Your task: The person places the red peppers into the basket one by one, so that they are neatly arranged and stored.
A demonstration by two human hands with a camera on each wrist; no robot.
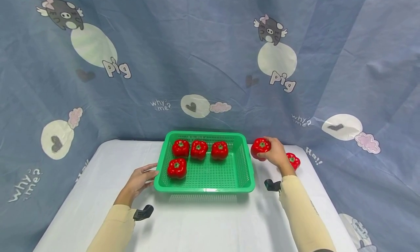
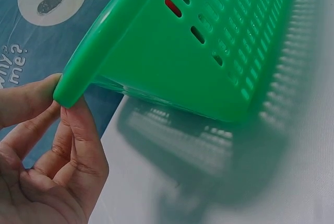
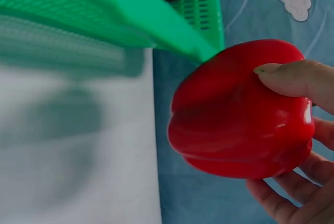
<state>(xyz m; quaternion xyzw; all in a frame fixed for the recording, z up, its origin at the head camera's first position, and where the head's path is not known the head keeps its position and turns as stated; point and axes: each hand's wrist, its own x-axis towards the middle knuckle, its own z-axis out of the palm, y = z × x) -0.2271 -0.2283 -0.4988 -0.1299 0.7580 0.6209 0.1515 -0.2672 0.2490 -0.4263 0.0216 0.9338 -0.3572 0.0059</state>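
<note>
A green plastic basket point(image 1: 203, 189) stands on the white table with several red bell peppers in it: three in a row at the back, counting the back-left pepper point(image 1: 180, 148), and a pepper point(image 1: 177, 168) at front left. My left hand point(image 1: 139, 179) pinches the basket's left rim point(image 2: 86, 62), thumb on one side and fingertips on the other. Just outside the right rim, my right hand point(image 1: 276, 153) grips another red bell pepper point(image 3: 240, 114). Thumb and fingers lie on opposite sides of it, and in the right wrist view it overlaps the basket's corner.
One more red bell pepper point(image 1: 293, 161) lies on the table at the right, partly hidden behind my right wrist. A blue cloth point(image 1: 210, 73) printed with pigs and clouds hangs behind the white table point(image 1: 206, 226) and along its sides. Each wrist carries a black camera mount.
</note>
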